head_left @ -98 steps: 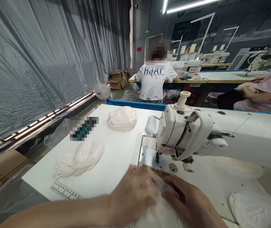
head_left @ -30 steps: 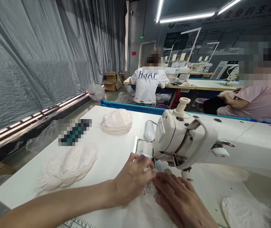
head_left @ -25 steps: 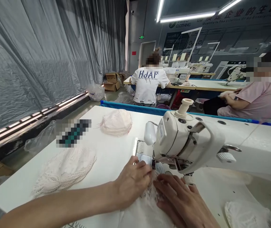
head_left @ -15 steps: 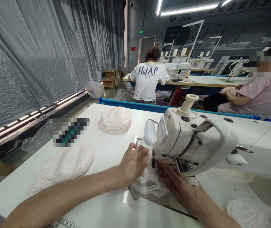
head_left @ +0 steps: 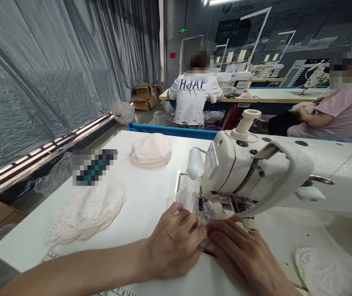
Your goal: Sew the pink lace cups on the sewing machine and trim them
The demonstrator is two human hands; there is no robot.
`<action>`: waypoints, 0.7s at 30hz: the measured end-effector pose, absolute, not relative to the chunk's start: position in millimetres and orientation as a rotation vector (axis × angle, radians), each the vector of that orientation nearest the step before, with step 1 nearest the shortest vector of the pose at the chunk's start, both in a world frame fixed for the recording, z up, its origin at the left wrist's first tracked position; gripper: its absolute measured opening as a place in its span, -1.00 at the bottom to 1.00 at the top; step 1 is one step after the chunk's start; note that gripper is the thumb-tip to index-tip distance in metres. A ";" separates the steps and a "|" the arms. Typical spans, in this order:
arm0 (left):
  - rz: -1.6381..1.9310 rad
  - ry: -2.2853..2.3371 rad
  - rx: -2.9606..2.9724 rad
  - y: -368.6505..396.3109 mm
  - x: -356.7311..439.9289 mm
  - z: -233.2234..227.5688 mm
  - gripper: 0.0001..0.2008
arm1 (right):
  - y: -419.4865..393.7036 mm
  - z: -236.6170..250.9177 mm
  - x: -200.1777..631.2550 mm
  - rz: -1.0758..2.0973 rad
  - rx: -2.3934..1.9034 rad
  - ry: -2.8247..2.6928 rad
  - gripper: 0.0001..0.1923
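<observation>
Far left, a grey plastic curtain [head_left: 40, 70] hung along the wall, with cardboard boxes [head_left: 143, 96] on the floor at its far end. On the white bench [head_left: 145, 193], a heap of netted lace pieces [head_left: 86, 211] lay near the left edge, a blurred dark object [head_left: 94, 166] just behind it, and a second, pinker stack of lace pieces [head_left: 151, 150] further back towards the blue rim.

The left hand [head_left: 176, 242] lay palm down on the bench, fingers [head_left: 191, 220] loosely curled and pressing flat on a small lace piece [head_left: 191, 201]; it pinned the cloth rather than gripping it. That lace piece spread from under the fingertips up to the needle area of the sewing machine [head_left: 256, 172], its far edge lying on the metal plate below the machine head. The right hand [head_left: 240, 250] rested just beside the left, touching it, fingers stretched flat and together towards the needle, holding down the near edge of the same piece; how much cloth lay beneath the palm could not be told.

Behind the machine, a person in a white printed T-shirt [head_left: 194, 98] sat facing away at another bench. At the far right, a person in a pink top [head_left: 345, 117] sat sideways, and a further white lace pile [head_left: 327, 269] lay at the bench's near right corner.
</observation>
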State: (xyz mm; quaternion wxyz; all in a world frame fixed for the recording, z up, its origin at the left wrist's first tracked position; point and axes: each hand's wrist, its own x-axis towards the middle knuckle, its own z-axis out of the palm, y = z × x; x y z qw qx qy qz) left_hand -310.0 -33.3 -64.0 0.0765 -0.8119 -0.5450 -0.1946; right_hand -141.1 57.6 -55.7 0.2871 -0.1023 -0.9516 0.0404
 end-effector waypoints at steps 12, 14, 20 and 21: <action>-0.746 -1.675 -2.274 -27.8 -300.0 -60.7 -0.67 | 61.5 -65.4 -141.0 -0.001 -0.320 -2.486 -0.72; -0.666 -1.657 -2.207 -24.2 -299.0 -61.7 -0.86 | 61.3 -65.4 -142.1 -0.024 -0.323 -2.460 -0.72; -0.694 -1.573 -2.071 -18.8 -300.5 -67.3 -0.79 | 59.7 -65.4 -140.9 0.012 -0.355 -2.463 -0.72; -0.707 -1.588 -2.070 -20.2 -300.8 -67.7 -0.81 | 59.1 -66.9 -140.0 0.030 -0.351 -2.475 -0.71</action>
